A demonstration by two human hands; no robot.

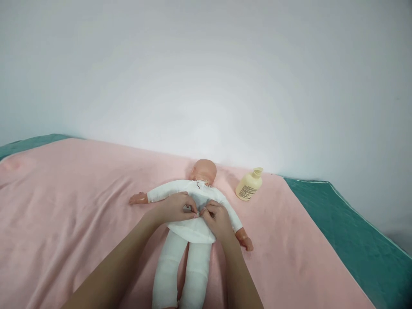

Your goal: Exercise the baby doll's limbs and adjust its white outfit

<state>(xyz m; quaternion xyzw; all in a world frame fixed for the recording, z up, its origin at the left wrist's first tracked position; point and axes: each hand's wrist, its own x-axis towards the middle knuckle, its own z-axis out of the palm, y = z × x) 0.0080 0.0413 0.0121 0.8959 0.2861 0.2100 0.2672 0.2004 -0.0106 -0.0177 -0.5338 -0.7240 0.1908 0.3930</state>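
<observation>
A baby doll in white cloth lies face down, its bare head away from me and its arms spread. My left hand is at the middle of the doll's back, thumb and fingertips pinched on the white cloth. Close beside it on the right, my right hand pinches the same cloth with bent fingers. Between and above my hands a grey patch shows on the back. A short dark thread lies near the doll's neck.
A pale yellow pump bottle leans to the right of the doll's head. A wrinkled pink blanket lies under everything, over a green cover. A plain pale wall rises behind.
</observation>
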